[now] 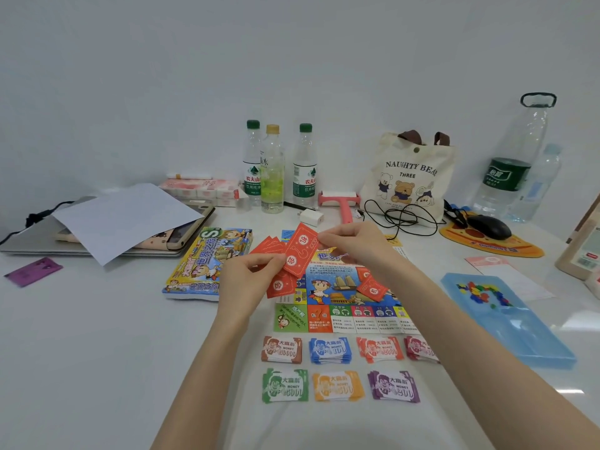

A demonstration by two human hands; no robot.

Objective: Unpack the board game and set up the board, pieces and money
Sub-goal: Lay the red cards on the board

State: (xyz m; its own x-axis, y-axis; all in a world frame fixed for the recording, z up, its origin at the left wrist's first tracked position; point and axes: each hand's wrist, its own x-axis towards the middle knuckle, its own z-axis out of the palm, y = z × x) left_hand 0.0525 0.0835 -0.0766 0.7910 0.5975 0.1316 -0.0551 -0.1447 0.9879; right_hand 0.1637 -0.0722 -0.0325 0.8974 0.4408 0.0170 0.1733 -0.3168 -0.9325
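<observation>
The colourful game board (337,306) lies flat on the white table before me. Above its upper left part, my left hand (250,274) pinches a fan of red cards (276,251). My right hand (354,241) pinches the top edge of one red card (300,251) at the front of that fan. Another red card (373,289) lies on the board. Several small stacks of paper money (337,368) sit in two rows in front of the board. The game box (207,264) lies to the left. A blue tray (519,323) with small coloured pieces (480,292) is on the right.
Behind the board stand three bottles (276,170), a pink roller (341,203), a white charger, black cables and a canvas bear bag (406,177). A laptop with paper (123,216) on it lies far left, and a mouse (488,227) and large bottles (513,164) far right.
</observation>
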